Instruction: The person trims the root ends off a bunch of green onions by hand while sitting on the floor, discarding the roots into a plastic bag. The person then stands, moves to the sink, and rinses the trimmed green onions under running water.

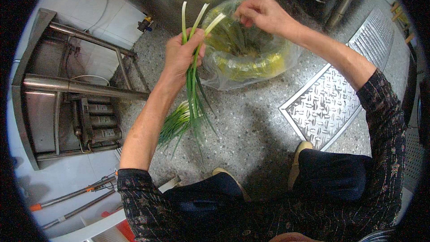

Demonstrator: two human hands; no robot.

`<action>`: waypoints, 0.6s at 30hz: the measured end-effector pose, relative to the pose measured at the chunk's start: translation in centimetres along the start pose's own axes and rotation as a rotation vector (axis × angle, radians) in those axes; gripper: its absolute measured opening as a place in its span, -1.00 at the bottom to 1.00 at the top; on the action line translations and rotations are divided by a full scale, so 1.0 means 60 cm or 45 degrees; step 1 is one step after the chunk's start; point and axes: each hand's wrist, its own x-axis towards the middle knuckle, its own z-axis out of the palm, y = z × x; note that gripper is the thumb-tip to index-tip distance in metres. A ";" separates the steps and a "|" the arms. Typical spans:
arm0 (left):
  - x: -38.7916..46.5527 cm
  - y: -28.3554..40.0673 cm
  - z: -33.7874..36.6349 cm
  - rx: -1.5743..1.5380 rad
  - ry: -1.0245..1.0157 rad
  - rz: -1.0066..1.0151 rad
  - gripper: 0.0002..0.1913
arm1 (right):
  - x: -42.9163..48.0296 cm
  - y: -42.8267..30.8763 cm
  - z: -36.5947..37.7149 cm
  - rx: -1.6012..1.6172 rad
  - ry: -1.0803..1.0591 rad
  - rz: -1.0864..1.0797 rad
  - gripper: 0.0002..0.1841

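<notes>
My left hand [184, 52] is closed around a few scallions [192, 90]. Their white trimmed ends point up past my thumb, and the green leaves hang down below my fist. My right hand [260, 15] hovers over the far side of a round container lined with a clear plastic bag [248, 69]. Its fingers are curled together, slightly blurred, and nothing shows between them. Yellowish and green matter is visible through the plastic; what lies inside is hard to make out. On the floor below my left hand rests a pile of scallions [176, 124], partly behind the held leaves.
A metal frame stand [87, 85] rises at the left by a tiled wall. Two long poles [79, 193] lie lower left. A diamond-plate metal cover [326, 107] is set in the speckled floor [248, 121], with a slotted metal grate [374, 37] beyond it. A metal leg [342, 5] stands upper right.
</notes>
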 end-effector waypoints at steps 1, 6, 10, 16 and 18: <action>0.000 0.000 -0.002 -0.041 -0.038 -0.019 -0.74 | -0.005 0.003 0.002 -0.177 0.033 -0.091 -0.81; 0.000 -0.002 0.003 -0.220 -0.204 -0.105 -0.73 | -0.022 0.013 0.000 -0.650 -0.202 -0.034 -0.90; -0.001 -0.006 0.011 -0.011 -0.221 -0.077 -0.73 | -0.021 0.002 0.003 -0.620 -0.041 -0.240 -0.87; -0.005 -0.011 0.018 0.219 -0.161 0.034 -0.75 | -0.011 -0.012 -0.010 -0.455 -0.251 0.229 -0.64; -0.009 -0.011 0.021 0.261 -0.165 0.081 -0.77 | -0.013 -0.004 -0.002 -0.191 -0.053 -0.098 -0.63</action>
